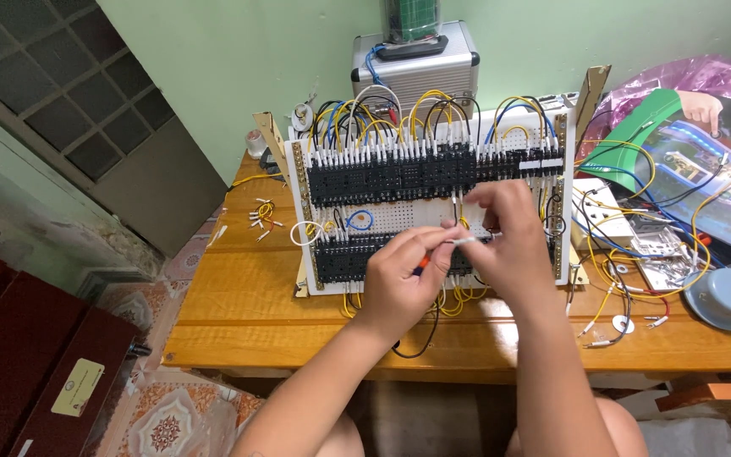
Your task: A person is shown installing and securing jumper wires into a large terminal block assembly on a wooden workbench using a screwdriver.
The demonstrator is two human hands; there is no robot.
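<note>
A white perforated wiring panel [416, 211] stands tilted on a wooden table [247, 305], with two rows of black terminal blocks [399, 173] and many yellow, blue, black and white wires looped over them. My left hand [403, 275] pinches a small white-sleeved wire end [460, 241] and an orange-handled tool shows under its fingers. My right hand [509, 237] is raised in front of the panel's middle, fingertips pinching the same wire end near the lower row of blocks.
Loose ferruled wires [262, 213] lie at the panel's left. A silver case [416, 68] stands behind it. To the right lie tangled wires, a white box [598, 207], a grey round lid [729, 296] and a colourful plastic sheet [704, 152]. Dark red cabinet [35, 355] at lower left.
</note>
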